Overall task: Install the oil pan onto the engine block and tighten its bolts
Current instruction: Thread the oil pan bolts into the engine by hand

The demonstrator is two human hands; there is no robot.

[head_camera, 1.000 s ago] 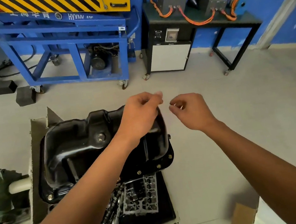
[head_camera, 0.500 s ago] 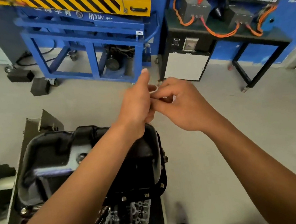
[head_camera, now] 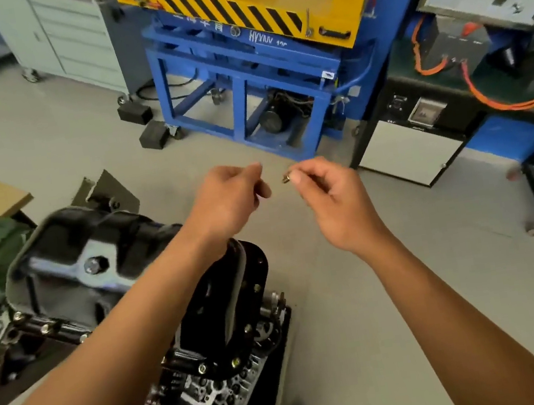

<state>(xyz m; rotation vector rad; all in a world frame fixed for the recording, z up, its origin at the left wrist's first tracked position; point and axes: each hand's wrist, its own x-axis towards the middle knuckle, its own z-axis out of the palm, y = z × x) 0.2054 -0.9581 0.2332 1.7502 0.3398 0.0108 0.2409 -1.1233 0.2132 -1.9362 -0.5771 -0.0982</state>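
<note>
Brass-coloured bolt (head_camera: 286,178) is pinched between thumb and forefinger of right hand (head_camera: 331,199), the bolt's free end pointing to 9 o'clock. Half a second ago both hands were pressed together, fingers meeting; now they are parted, with a strip of grey floor (head_camera: 342,295) showing between them. Left hand (head_camera: 228,204) has fingers curled in, thumb against forefinger; cannot tell whether it holds anything. The view has swung since then: the blue steel stand (head_camera: 243,101) now sits at 12 o'clock rather than 11, and a grey drawer cabinet (head_camera: 75,40) has come into view at 11 o'clock. Black oil pan (head_camera: 68,252) lies at 8 o'clock from left hand and well apart from right hand, at its 8 to 9 o'clock. Neither hand touches the pan. The left forearm crosses above its right end. Pan rests sump side up, drain plug (head_camera: 94,264) facing the camera. Flange bolts (head_camera: 45,327) are seated along its near edge. Grey metal engine parts (head_camera: 218,393) show below the pan at 6 o'clock.
</note>
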